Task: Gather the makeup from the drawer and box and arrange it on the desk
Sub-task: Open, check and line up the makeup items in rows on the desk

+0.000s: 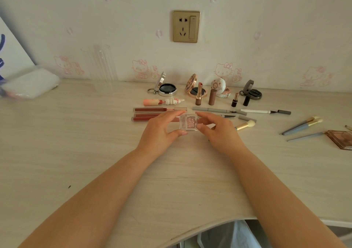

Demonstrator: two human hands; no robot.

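A small clear square eyeshadow pot (189,123) with pink glitter is held above the desk (76,133) between both hands. My left hand (162,131) pinches its left side with thumb and fingers. My right hand (219,130) pinches its right side. Behind the hands lie three lip gloss tubes (150,109), a peach lip tint (162,101) and grey eye pencils (215,110). Open compacts (167,89) and upright lipsticks (199,96) stand in a row near the wall.
Makeup brushes (302,125) and a brown eyeshadow palette (341,139) lie at the right. A clear acrylic holder (102,64) stands by the wall, and a white plastic packet (30,84) lies at the far left. A wall socket (186,26) is above the desk.
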